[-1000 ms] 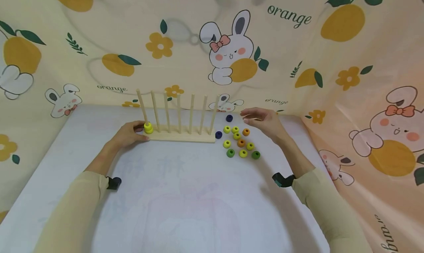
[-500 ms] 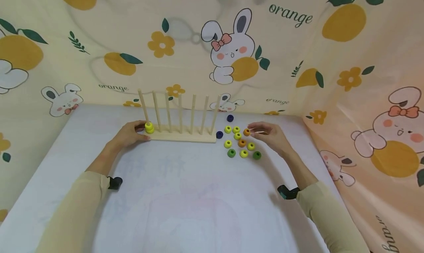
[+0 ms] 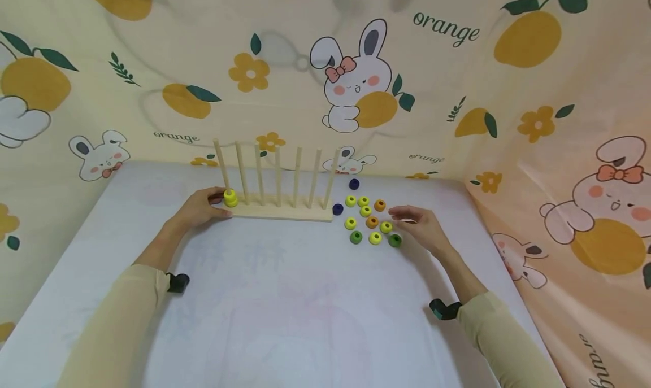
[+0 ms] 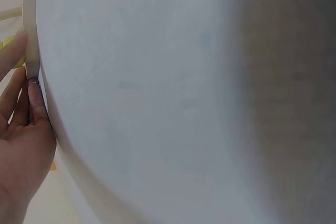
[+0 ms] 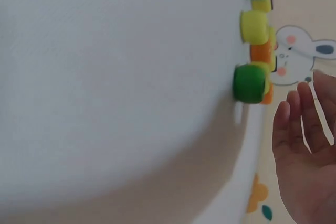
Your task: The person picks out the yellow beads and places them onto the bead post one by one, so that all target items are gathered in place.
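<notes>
A wooden peg rack (image 3: 281, 210) with a row of upright pegs stands on the table. Two yellow beads (image 3: 230, 198) are stacked on its leftmost peg. My left hand (image 3: 199, 208) grips the left end of the rack's base, thumb in front and fingers behind; the left wrist view shows the hand (image 4: 29, 145) at the base's end. To the right of the rack lie loose beads: an orange bead (image 3: 380, 205), a green bead (image 3: 394, 240), several yellow ones and others. Just right of them hovers my right hand (image 3: 421, 225), fingers extended and holding nothing.
Two dark blue beads lie near the rack's right end, one front bead (image 3: 338, 209) beside the base and one back bead (image 3: 354, 184) behind. A patterned cloth (image 3: 285, 105) rises at the table's back and sides. The white tabletop (image 3: 285, 297) stretches toward me.
My right hand has come down from behind the beads toward me, to their right side. The left hand keeps its grip on the rack, and the beads stay where they were.
</notes>
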Demonstrator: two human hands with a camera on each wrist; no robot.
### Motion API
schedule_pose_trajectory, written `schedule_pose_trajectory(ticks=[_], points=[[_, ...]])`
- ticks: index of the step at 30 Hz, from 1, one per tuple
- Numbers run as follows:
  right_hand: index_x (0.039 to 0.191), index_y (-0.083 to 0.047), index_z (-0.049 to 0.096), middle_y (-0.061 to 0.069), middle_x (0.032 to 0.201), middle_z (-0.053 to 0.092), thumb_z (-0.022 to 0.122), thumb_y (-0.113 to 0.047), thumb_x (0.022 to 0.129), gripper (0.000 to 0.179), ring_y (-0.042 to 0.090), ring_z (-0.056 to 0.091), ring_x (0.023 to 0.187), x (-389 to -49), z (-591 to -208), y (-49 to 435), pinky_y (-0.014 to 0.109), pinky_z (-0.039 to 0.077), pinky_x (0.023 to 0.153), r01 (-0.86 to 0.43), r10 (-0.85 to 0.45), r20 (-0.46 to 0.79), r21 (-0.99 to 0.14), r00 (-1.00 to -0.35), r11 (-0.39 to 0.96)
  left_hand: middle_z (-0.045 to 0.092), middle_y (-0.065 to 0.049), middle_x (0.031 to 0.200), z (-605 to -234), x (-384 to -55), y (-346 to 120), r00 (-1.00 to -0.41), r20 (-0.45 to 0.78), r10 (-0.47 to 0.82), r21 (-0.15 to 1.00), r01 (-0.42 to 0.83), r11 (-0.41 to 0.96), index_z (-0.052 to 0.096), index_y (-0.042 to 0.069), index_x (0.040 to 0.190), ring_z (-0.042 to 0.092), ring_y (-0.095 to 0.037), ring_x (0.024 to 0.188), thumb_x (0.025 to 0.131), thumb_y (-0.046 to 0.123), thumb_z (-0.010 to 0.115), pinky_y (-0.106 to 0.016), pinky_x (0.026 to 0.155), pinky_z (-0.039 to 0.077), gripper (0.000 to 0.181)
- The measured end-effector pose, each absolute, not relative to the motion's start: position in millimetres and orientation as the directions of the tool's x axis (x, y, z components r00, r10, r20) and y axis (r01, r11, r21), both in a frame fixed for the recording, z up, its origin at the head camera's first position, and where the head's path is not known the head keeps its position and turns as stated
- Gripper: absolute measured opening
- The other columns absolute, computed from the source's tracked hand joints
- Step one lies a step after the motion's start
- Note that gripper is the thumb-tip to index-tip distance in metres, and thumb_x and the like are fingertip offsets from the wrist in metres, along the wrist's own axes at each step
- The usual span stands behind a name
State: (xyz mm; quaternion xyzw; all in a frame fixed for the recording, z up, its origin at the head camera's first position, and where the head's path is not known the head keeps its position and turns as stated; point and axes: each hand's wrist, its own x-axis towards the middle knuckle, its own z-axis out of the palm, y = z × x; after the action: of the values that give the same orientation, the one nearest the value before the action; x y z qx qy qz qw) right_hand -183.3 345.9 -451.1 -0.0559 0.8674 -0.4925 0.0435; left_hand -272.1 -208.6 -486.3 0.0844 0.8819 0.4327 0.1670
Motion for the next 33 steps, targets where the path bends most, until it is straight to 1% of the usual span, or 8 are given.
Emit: schedule_pose_trajectory(ticks=[5, 10, 12, 16, 18, 20, 27, 33], points=[[0.124, -0.007, 0.067, 0.015, 0.123, 0.067, 0.068, -0.015, 0.095, 0.030, 0.026, 0.061, 0.110, -183.2, -460.3, 349.0, 0.021, 0.052, 0.087, 0.004, -0.102, -0.066, -0.859, -0.993, 0.513, 0.040, -0.025, 0.151, -487.3, -273.5, -208.9, -0.929, -0.218, 0.300, 0.799, 0.007, 0.602, 0.033, -0.005, 0.151, 0.042, -0.039, 0.137, 0.085, 0.020, 0.080, -0.048, 0.116, 0.033, 0.084], [0.125, -0.009, 0.067, 0.009, 0.124, 0.067, 0.069, -0.019, 0.094, 0.032, 0.023, 0.060, 0.111, -185.3, -472.5, 349.6, 0.026, 0.050, 0.091, 0.081, -0.069, -0.138, -0.844, -0.988, 0.531, 0.041, -0.025, 0.150, -488.3, -273.9, -208.7, -0.931, -0.210, 0.299, 0.800, 0.012, 0.600, 0.033, -0.005, 0.150, 0.042, -0.039, 0.137, 0.085, 0.018, 0.080, -0.048, 0.117, 0.032, 0.084], [0.125, -0.010, 0.067, 0.008, 0.124, 0.067, 0.070, -0.021, 0.094, 0.033, 0.023, 0.061, 0.111, -185.7, -476.8, 349.0, 0.025, 0.051, 0.090, 0.093, -0.065, -0.151, -0.839, -0.986, 0.536, 0.041, -0.025, 0.151, -488.7, -273.6, -208.7, -0.931, -0.208, 0.299, 0.801, 0.014, 0.599, 0.034, -0.005, 0.150, 0.042, -0.039, 0.137, 0.085, 0.018, 0.080, -0.047, 0.117, 0.032, 0.083], [0.126, -0.007, 0.067, 0.012, 0.123, 0.068, 0.074, -0.021, 0.091, 0.038, 0.022, 0.062, 0.106, -184.5, -481.0, 344.7, 0.018, 0.052, 0.083, 0.097, -0.060, -0.152, -0.842, -0.987, 0.531, 0.041, -0.024, 0.151, -491.1, -273.5, -209.7, -0.933, -0.203, 0.298, 0.800, 0.017, 0.600, 0.034, -0.004, 0.151, 0.042, -0.038, 0.137, 0.085, 0.020, 0.080, -0.047, 0.117, 0.032, 0.084], [0.126, -0.006, 0.066, 0.013, 0.122, 0.068, 0.074, -0.021, 0.091, 0.039, 0.021, 0.062, 0.104, -183.8, -482.0, 341.9, 0.017, 0.051, 0.082, 0.100, -0.050, -0.151, -0.834, -0.987, 0.542, 0.041, -0.024, 0.151, -492.4, -274.1, -210.7, -0.934, -0.200, 0.298, 0.801, 0.020, 0.599, 0.034, -0.004, 0.151, 0.042, -0.038, 0.137, 0.085, 0.020, 0.080, -0.047, 0.116, 0.032, 0.084], [0.125, -0.008, 0.068, 0.012, 0.121, 0.068, 0.076, -0.022, 0.090, 0.039, 0.020, 0.062, 0.103, -184.1, -482.5, 339.2, 0.020, 0.051, 0.084, 0.111, -0.027, -0.152, -0.820, -0.988, 0.561, 0.041, -0.025, 0.151, -492.7, -274.8, -211.5, -0.934, -0.196, 0.300, 0.804, 0.022, 0.594, 0.034, -0.004, 0.150, 0.042, -0.039, 0.137, 0.085, 0.019, 0.080, -0.048, 0.116, 0.032, 0.083], [0.122, -0.010, 0.070, 0.011, 0.119, 0.068, 0.076, -0.024, 0.089, 0.037, 0.025, 0.059, 0.106, -183.8, -484.3, 334.4, 0.038, 0.048, 0.095, 0.149, 0.013, -0.178, -0.782, -0.984, 0.605, 0.041, -0.024, 0.151, -491.8, -274.8, -209.1, -0.931, -0.208, 0.299, 0.806, 0.011, 0.592, 0.035, -0.005, 0.150, 0.042, -0.039, 0.136, 0.084, 0.019, 0.081, -0.048, 0.117, 0.032, 0.084], [0.122, -0.010, 0.071, 0.011, 0.121, 0.069, 0.074, -0.022, 0.091, 0.033, 0.027, 0.060, 0.111, -187.2, -483.6, 332.4, 0.043, 0.049, 0.099, 0.147, 0.018, -0.173, -0.777, -0.985, 0.612, 0.041, -0.024, 0.151, -490.0, -272.1, -208.9, -0.935, -0.211, 0.286, 0.810, -0.004, 0.586, 0.034, -0.004, 0.150, 0.041, -0.039, 0.137, 0.084, 0.019, 0.081, -0.049, 0.117, 0.031, 0.084]])
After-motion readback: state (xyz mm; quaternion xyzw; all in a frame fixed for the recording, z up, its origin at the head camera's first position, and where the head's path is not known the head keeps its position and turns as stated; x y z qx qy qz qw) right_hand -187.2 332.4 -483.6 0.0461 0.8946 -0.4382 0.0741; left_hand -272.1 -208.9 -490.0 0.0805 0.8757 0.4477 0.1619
